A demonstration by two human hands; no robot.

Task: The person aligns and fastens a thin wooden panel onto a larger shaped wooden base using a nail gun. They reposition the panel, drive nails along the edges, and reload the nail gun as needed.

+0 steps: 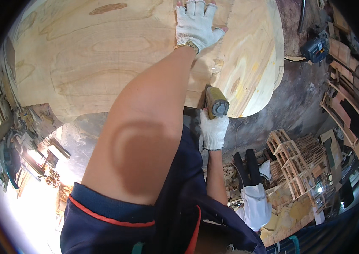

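My left hand point(198, 24), in a white knit glove with bare fingertips, lies flat with spread fingers on a large pale plywood sheet point(116, 55). A metal-banded watch point(188, 44) circles that wrist. My right hand point(214, 132), gloved in white too, is closed around a worn staple gun point(216, 102) at the sheet's near edge. The tool's back end faces me; its nose is hidden, so I cannot tell whether it touches the wood. A line of small staple-like marks point(229, 16) runs down the sheet to the right of my left hand.
The plywood rests on a dark, stained work surface point(268, 116). A corded blue-black power tool point(315, 47) lies at the far right. Slatted wooden frames point(290, 163) and wood scraps stand lower right, near a white garment point(255, 205) and dark trouser legs. Clutter lines the left side.
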